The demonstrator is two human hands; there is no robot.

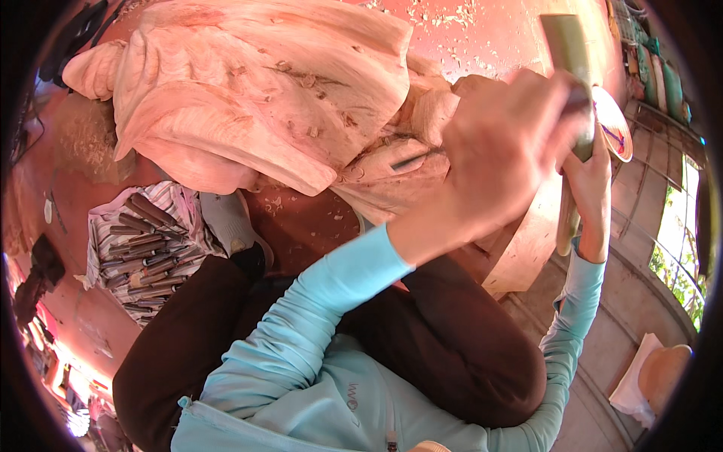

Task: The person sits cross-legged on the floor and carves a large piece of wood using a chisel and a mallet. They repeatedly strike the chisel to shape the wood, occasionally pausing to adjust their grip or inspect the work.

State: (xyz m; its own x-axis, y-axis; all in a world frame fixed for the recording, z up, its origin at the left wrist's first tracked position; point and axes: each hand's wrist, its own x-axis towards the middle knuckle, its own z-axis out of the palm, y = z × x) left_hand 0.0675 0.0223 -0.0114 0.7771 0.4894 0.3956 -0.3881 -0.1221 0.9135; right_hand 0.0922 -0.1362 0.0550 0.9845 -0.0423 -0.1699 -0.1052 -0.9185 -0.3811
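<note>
A large pale wood carving with curved, fold-like relief lies before my crossed legs. My left hand, smeared by motion, is closed above its right part. What looks like a chisel runs through this hand: a dark handle end shows beyond the fingers, and a thin dark blade lies against the wood. My right hand is wrapped round the handle of a greenish-brown wooden mallet, held upright. The mallet's thick head is right beside the chisel's handle end; whether they touch I cannot tell.
Several carving tools with brown handles lie on a striped cloth at left. Wood chips litter the reddish floor. Behind the mallet is a round straw-coloured thing. A pale wooden block lies by my right knee.
</note>
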